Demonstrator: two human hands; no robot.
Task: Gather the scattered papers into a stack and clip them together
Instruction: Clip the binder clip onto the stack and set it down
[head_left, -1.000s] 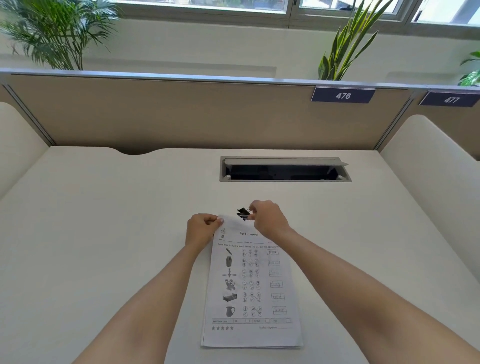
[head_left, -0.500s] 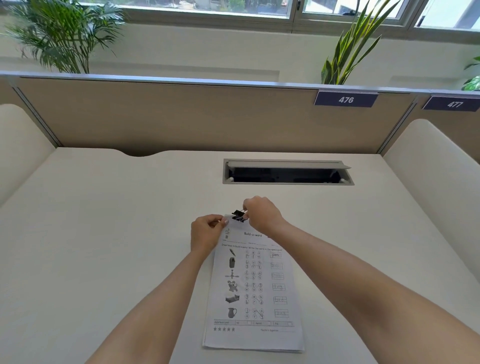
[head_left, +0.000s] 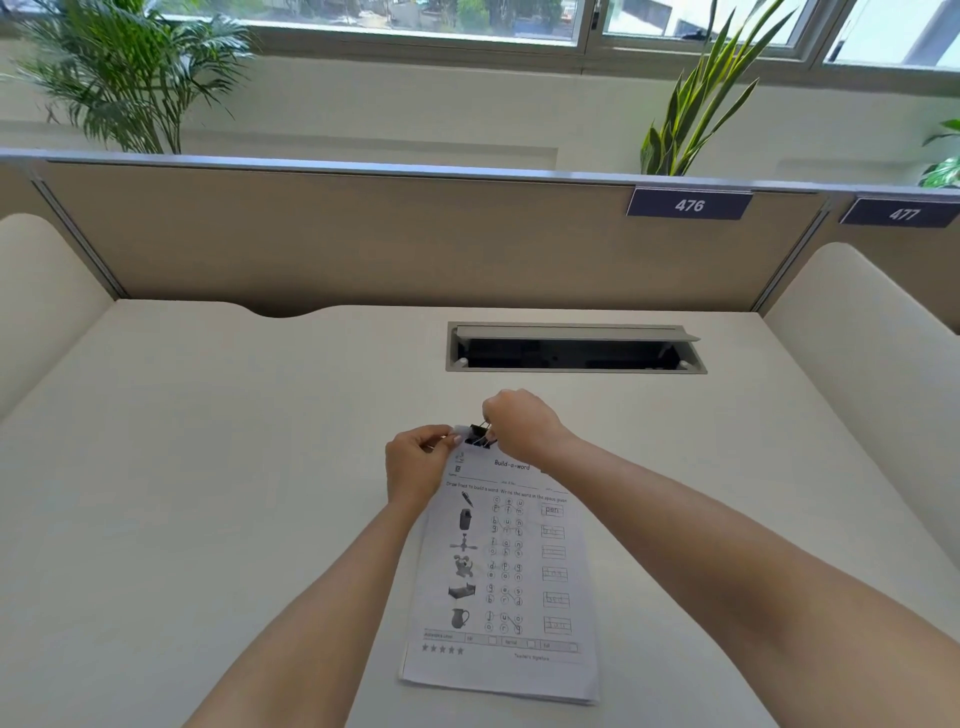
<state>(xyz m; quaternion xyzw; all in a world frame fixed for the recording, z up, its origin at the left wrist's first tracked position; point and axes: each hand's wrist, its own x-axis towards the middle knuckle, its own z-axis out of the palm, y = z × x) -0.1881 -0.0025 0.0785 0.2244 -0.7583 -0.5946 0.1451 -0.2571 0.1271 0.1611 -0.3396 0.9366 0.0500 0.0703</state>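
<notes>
Head view: paper stack corner pinched by left hand, binder clip at top edge gripped by right hand

White worksheet stack lies flat on the desk; black binder clip sits at its far-left corner.

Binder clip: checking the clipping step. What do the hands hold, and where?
Right hand pinches the binder clip by its wire handles; left hand pinches the paper stack at its top left corner.

white papers with grey printed pictures; black clip; cream desk; beige partition; navy number plates.
</notes>
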